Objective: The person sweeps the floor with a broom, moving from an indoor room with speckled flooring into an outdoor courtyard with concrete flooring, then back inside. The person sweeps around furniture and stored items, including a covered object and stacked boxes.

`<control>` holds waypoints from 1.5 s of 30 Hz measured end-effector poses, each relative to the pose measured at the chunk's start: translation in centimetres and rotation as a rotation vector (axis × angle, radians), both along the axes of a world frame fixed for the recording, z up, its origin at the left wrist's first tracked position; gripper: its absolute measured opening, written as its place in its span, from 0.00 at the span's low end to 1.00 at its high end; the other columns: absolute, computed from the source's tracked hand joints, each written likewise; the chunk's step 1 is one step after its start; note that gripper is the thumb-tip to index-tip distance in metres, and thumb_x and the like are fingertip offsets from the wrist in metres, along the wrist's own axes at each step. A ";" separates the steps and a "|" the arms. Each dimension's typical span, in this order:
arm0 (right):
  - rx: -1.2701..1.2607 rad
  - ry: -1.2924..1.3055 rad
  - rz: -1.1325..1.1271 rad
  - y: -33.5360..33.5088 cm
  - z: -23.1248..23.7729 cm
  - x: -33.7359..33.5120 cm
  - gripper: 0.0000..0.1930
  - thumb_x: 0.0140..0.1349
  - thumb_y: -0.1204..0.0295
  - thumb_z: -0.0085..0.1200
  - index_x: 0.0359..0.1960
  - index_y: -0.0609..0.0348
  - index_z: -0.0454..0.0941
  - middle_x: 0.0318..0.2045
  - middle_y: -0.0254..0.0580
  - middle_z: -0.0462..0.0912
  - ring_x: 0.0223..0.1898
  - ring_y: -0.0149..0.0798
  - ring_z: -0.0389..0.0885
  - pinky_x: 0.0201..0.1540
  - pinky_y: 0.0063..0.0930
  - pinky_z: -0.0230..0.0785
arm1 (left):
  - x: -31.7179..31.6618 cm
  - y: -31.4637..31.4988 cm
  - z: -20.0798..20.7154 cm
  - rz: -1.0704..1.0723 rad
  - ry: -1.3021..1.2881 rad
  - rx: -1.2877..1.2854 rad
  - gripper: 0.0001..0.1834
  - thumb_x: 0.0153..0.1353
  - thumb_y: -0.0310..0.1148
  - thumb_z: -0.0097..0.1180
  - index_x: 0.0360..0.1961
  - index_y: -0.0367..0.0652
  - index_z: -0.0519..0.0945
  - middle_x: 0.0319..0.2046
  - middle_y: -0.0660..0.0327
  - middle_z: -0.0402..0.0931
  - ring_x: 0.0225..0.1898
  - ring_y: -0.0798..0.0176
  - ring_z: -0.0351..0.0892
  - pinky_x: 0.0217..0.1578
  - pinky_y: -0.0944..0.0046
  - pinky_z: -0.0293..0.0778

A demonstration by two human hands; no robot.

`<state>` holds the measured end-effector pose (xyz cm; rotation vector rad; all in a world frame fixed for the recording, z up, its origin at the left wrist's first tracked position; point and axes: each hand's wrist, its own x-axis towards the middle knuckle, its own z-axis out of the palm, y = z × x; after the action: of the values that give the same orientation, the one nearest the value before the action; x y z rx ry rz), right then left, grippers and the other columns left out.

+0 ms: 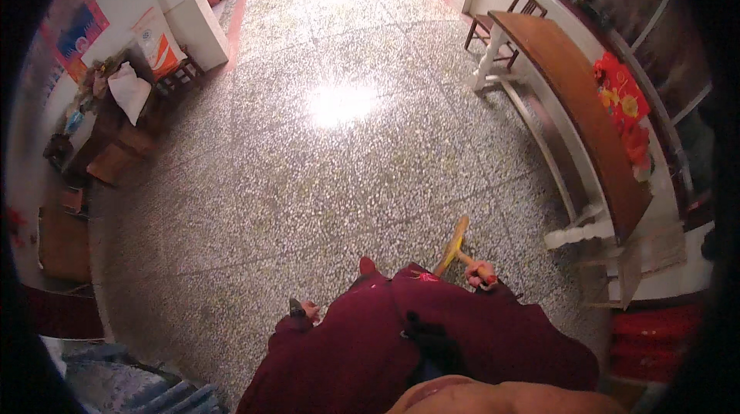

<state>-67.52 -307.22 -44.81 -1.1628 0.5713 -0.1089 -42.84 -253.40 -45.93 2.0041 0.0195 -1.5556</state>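
Observation:
My right hand, in front of the dark red coat, is closed round the light wooden handle of a T-shaped tool. The tool's long crosspiece is yellow and wooden, slants up and away over the speckled floor, and its lower end passes behind the coat. Its exact kind does not show. My left hand hangs low at the coat's left side, apart from the tool. A small dark piece lies against that hand or wrist; the fingers are too small and shaded to read.
A long wooden-topped table with white legs runs along the right wall, red decorated items on it. Behind it stands a wooden chair. At left are a white sack, an orange-and-white bag and dark furniture. Blue cloth lies lower left.

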 end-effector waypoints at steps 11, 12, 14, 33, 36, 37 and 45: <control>-0.739 0.022 0.124 -5.3 1.8 15.1 0.09 0.43 0.70 0.51 0.20 0.61 0.66 0.17 0.38 0.73 0.17 0.33 0.71 0.19 0.25 0.63 | 21.2 -7.9 -3.3 0.172 -0.290 -0.224 0.10 0.50 0.29 0.46 0.29 0.32 0.74 0.20 0.55 0.73 0.18 0.61 0.73 0.19 0.59 0.69; -0.537 0.158 0.180 -6.7 0.3 16.9 0.08 0.44 0.70 0.49 0.21 0.61 0.67 0.16 0.39 0.72 0.17 0.33 0.71 0.19 0.24 0.63 | 22.6 -9.0 -3.0 0.162 -0.260 -0.191 0.11 0.50 0.30 0.46 0.30 0.32 0.74 0.20 0.55 0.73 0.18 0.60 0.73 0.19 0.59 0.69; -0.266 0.245 0.174 -8.6 -3.0 19.2 0.09 0.46 0.69 0.46 0.24 0.63 0.68 0.15 0.41 0.69 0.16 0.34 0.68 0.18 0.23 0.60 | 25.0 -10.9 -2.0 0.144 -0.202 -0.144 0.12 0.51 0.32 0.47 0.31 0.32 0.74 0.19 0.55 0.73 0.17 0.60 0.74 0.19 0.60 0.70; 0.337 -0.035 -0.106 -24.9 -2.7 56.6 0.07 0.35 0.80 0.52 0.15 0.59 0.66 0.13 0.38 0.68 0.18 0.33 0.69 0.20 0.22 0.61 | 48.5 -27.8 7.0 0.049 -0.112 0.075 0.17 0.55 0.34 0.42 0.41 0.32 0.69 0.24 0.55 0.74 0.22 0.61 0.75 0.20 0.63 0.71; 0.898 0.106 -0.196 -28.1 -3.7 60.5 0.05 0.42 0.80 0.47 0.16 0.58 0.64 0.13 0.36 0.66 0.15 0.32 0.67 0.18 0.20 0.61 | 53.3 -29.1 4.8 0.033 -0.086 0.060 0.16 0.54 0.34 0.42 0.40 0.32 0.70 0.23 0.54 0.74 0.22 0.61 0.75 0.20 0.63 0.71; 0.703 0.167 -0.139 -28.9 -3.9 61.8 0.04 0.43 0.78 0.45 0.17 0.57 0.63 0.13 0.33 0.64 0.14 0.32 0.66 0.17 0.20 0.59 | 55.3 -29.5 3.8 0.022 -0.078 0.057 0.16 0.54 0.34 0.42 0.39 0.32 0.70 0.23 0.54 0.74 0.22 0.61 0.75 0.20 0.63 0.71; -0.258 0.003 0.142 -35.0 1.7 73.6 0.06 0.48 0.70 0.44 0.19 0.56 0.63 0.13 0.28 0.63 0.15 0.28 0.65 0.18 0.19 0.60 | 74.8 -35.6 0.2 0.115 -0.201 -0.060 0.16 0.52 0.32 0.43 0.38 0.31 0.71 0.23 0.52 0.75 0.20 0.61 0.75 0.19 0.62 0.70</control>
<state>6.05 -342.19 -43.11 -1.4513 0.4851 -0.0600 31.93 -289.03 -45.75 2.0651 0.0082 -1.2651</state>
